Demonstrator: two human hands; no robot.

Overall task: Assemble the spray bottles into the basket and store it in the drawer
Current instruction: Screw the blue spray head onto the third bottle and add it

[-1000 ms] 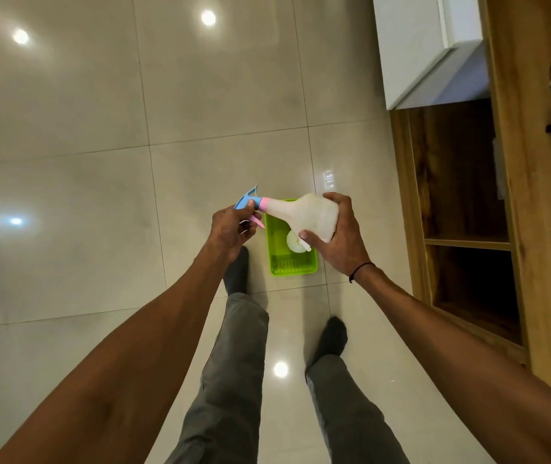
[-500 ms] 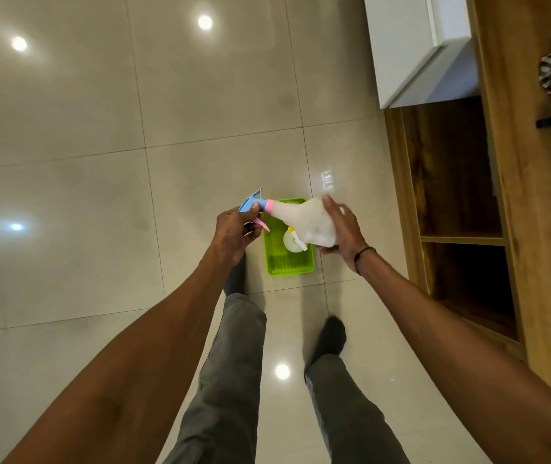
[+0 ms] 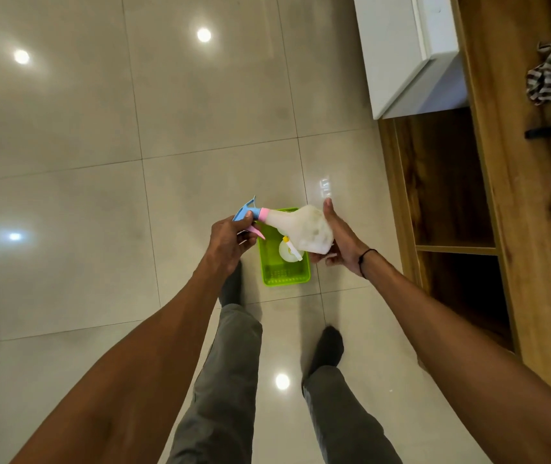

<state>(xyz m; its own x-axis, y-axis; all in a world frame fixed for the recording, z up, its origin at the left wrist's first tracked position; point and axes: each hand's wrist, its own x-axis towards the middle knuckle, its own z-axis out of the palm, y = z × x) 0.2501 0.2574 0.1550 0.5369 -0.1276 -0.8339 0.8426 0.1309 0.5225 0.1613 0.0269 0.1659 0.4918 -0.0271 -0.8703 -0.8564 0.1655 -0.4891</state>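
A pale, glossy tiled floor (image 3: 99, 195) fills most of the view, with ceiling lights mirrored in it. Along the right edge runs a wooden cabinet (image 3: 535, 229) with open shelf compartments; above and to the far right a white drawer (image 3: 408, 55) juts out over the floor, and a striped cloth (image 3: 550, 78) lies on the wood beyond it.

On the floor just ahead of the person's feet sits the green basket (image 3: 285, 276), low-walled and slotted at the bottom. A second spray bottle (image 3: 289, 251), white with a yellow cap piece, already lies inside it.

Above the basket, held nearly level, is the translucent spray bottle (image 3: 300, 227) with its pink collar and blue trigger head (image 3: 245, 212) pointing left. The right hand (image 3: 337, 241) cups the wide base of the body, fingers spread up along its far side. The left hand (image 3: 230, 239) is closed around the blue head and pink trigger, as if twisting the head onto the neck.

The bottle looks empty, so it should be light. Its thin plastic wall would likely dent under a hard squeeze, and the smooth, rounded body could slip in the palm when turned. The firmest purchase is probably at the narrow neck just below the collar, where the plastic is stiffest; the head itself is rigid and gives good leverage for threading. Once tight, it could be laid on its side next to the other one.
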